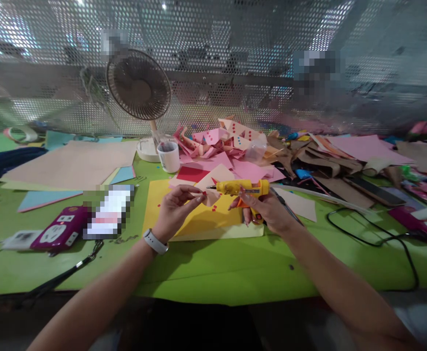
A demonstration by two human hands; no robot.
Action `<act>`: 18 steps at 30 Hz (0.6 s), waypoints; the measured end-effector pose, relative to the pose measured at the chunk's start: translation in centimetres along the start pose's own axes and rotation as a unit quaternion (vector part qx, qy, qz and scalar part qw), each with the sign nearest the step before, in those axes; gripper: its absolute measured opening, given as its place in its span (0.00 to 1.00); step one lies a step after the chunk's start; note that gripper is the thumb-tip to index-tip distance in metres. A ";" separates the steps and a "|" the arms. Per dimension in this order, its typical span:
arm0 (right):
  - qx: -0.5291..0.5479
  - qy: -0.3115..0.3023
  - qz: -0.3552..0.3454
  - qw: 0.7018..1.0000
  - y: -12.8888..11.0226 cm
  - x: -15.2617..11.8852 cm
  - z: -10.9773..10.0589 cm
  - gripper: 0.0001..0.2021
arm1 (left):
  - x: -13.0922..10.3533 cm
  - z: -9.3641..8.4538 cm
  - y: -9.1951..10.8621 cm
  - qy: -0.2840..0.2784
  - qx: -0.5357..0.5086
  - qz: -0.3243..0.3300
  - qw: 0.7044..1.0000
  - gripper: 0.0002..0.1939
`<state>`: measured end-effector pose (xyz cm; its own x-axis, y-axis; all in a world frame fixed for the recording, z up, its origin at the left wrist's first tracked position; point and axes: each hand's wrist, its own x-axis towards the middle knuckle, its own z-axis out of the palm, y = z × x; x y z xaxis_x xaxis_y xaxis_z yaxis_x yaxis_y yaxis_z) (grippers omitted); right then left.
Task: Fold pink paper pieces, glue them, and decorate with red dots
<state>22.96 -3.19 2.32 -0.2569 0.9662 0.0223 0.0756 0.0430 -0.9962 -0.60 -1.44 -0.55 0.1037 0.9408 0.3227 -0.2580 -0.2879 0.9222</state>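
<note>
My right hand (268,209) grips a yellow hot glue gun (241,187), with fingers around its handle and orange trigger. The gun's metal nozzle points left toward my left hand (175,207). Between the thumb and fingers of that left hand is a small piece of pale pink paper (211,197), with a red spot near the fingertips. The nozzle is close to this piece; whether it touches, I cannot tell. Underneath both hands lies a yellow paper sheet (195,222) with several small red bits on it.
Behind are a white cup (168,157), a fan (139,87) and a heap of folded pink papers (213,141). A lit phone (111,212) and purple power strip (62,228) lie left. Brown paper scraps (319,161) and a black cable (367,241) occupy the right.
</note>
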 end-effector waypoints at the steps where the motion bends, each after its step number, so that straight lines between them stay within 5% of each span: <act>1: 0.001 0.000 -0.001 1.000 0.0 0.0 0.0 0.22 | 0.0 0.0 0.0 0.000 -0.001 0.001 1.000 0.13; 18: -0.016 -0.013 0.002 1.000 0.6 -0.1 -0.3 0.20 | -0.1 0.2 0.4 -0.003 0.007 -0.012 1.000 0.14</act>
<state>23.27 -3.20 1.78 -0.2819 0.9593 0.0151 0.1078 0.0473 -0.9931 -0.56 -1.65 -0.14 0.1155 0.9465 0.3012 -0.2423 -0.2673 0.9327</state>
